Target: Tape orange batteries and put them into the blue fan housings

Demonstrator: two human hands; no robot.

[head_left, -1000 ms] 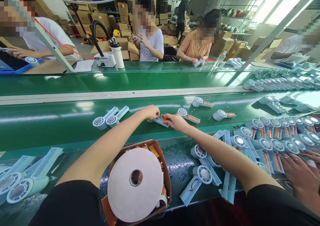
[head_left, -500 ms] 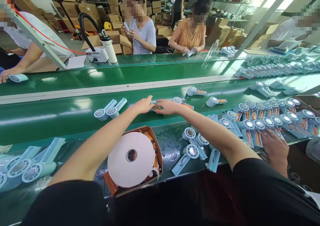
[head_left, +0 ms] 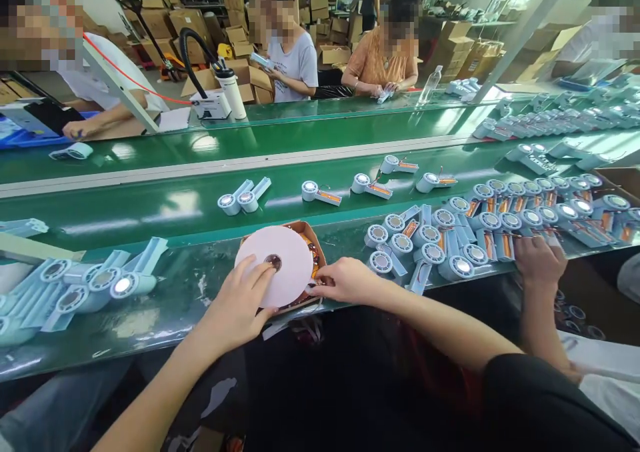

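Note:
My left hand point(head_left: 237, 305) lies with fingers spread on the near edge of a big white tape roll point(head_left: 280, 259). The roll rests on a small brown cardboard box point(head_left: 315, 239) of orange parts at the near side of the bench. My right hand point(head_left: 345, 280) pinches at the roll's right edge, beside the box; what it grips is too small to name. A pale blue handheld fan body with orange wiring point(head_left: 320, 194) lies alone on the green conveyor belt point(head_left: 150, 205) beyond the box.
Many pale blue fan bodies point(head_left: 500, 225) crowd the right, more at the left point(head_left: 90, 282). A co-worker's hand point(head_left: 537, 259) rests at the right pile. Several people sit across the belt, with a white machine with a black hose point(head_left: 213, 102) there.
Both hands have let go of the fan body on the belt and drawn back to the tape roll. The view has tilted and pulled back.

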